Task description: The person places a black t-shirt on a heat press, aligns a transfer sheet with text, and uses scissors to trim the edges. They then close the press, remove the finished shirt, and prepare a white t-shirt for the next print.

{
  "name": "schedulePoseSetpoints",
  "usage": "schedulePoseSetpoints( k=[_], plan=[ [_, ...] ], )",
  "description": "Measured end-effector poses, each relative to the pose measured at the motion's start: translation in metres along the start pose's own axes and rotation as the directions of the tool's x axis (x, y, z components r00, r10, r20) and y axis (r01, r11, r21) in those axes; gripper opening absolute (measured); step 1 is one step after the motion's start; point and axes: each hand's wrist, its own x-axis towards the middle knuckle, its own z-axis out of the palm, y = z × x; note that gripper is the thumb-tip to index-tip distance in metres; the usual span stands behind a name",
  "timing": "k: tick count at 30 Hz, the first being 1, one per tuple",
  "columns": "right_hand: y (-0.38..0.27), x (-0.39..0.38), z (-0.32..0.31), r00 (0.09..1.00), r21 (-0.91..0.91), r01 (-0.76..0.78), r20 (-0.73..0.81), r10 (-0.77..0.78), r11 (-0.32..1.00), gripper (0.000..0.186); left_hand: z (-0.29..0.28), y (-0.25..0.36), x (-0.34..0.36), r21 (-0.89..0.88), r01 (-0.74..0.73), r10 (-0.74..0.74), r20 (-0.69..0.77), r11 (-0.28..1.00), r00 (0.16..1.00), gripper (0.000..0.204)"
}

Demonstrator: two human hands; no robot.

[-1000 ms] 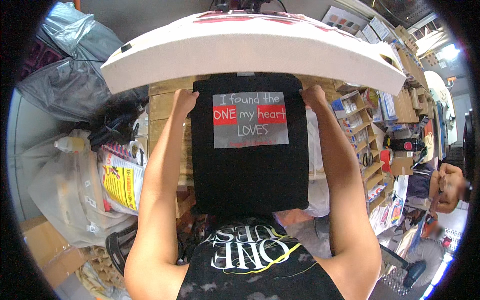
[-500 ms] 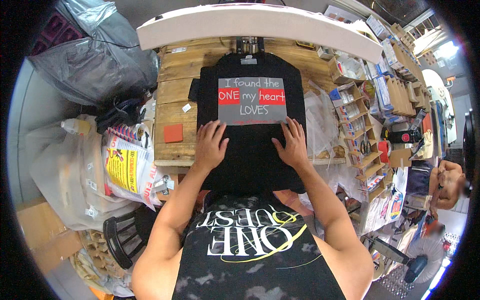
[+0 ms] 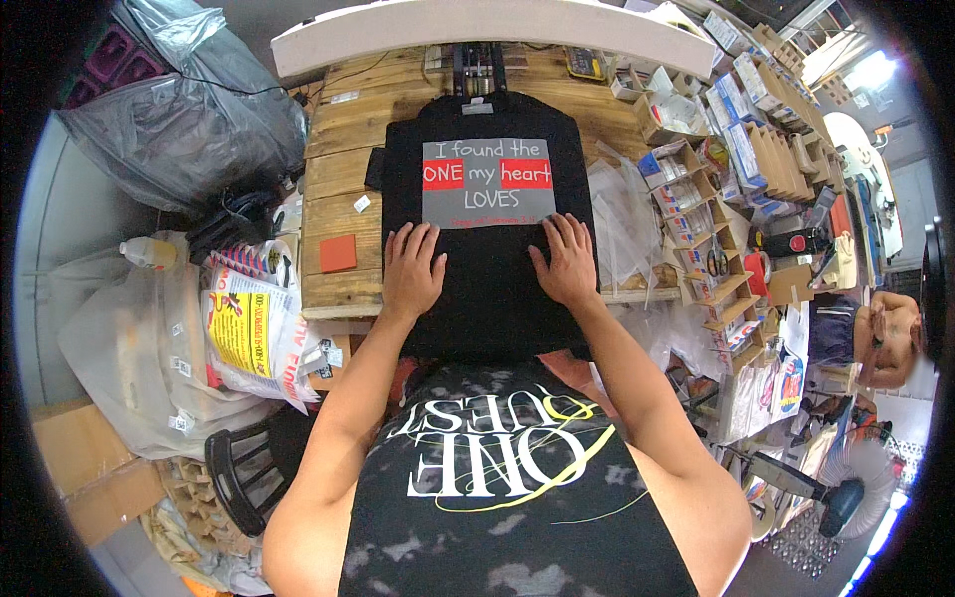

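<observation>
A black garment (image 3: 487, 289) lies spread on a stand on the wooden table (image 3: 336, 189), with a grey printed rectangle (image 3: 487, 183) of white and red lettering on its upper part. My left hand (image 3: 415, 264) rests flat on the fabric below the rectangle's lower left corner, fingers spread. Below the lower right corner, my right hand (image 3: 563, 259) lies likewise, open, its fingertips near the print's edge. A small orange-red square (image 3: 337, 253) is on the wood left of the garment.
A white padded slab (image 3: 497, 35) spans the far side. Cardboard organisers (image 3: 696, 239) and clear plastic (image 3: 617, 219) crowd the right, beside a fan (image 3: 856, 478) and another person (image 3: 875, 338). Bagged items (image 3: 189, 119), printed sheets (image 3: 249, 338) and a chair (image 3: 234, 468) stand left.
A second ago both hands gripped the garment's upper side edges; they have since moved inward and down to lie flat. The view has shifted, showing more of the table beyond the garment.
</observation>
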Motion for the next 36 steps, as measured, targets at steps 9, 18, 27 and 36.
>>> schedulePoseSetpoints(
  k=[9, 18, 27, 36],
  plan=[
    [-0.0028, 0.0015, 0.0003, 1.0, 0.036, -0.018, -0.006, 0.019, 0.999, 0.052, -0.0036, -0.0011, -0.0008, 0.056, -0.019, 0.018, 0.02, 0.998, 1.0, 0.05],
    [-0.0009, 0.0005, 0.0007, 0.999, 0.036, -0.036, -0.015, 0.037, 0.999, 0.052, -0.0012, 0.0006, 0.0009, 0.068, 0.01, -0.013, 0.043, 0.998, 0.999, 0.054],
    [-0.0026, 0.0027, 0.0012, 0.999, 0.042, -0.042, -0.025, 0.043, 0.998, 0.052, -0.0041, 0.0007, 0.0021, 0.045, 0.014, -0.016, 0.056, 0.999, 0.998, 0.054],
    [-0.0027, 0.0046, 0.0006, 0.999, 0.051, -0.049, -0.016, 0.049, 0.998, 0.051, -0.0044, -0.0001, 0.004, 0.02, 0.019, -0.019, 0.031, 1.0, 0.999, 0.052]
  ],
)
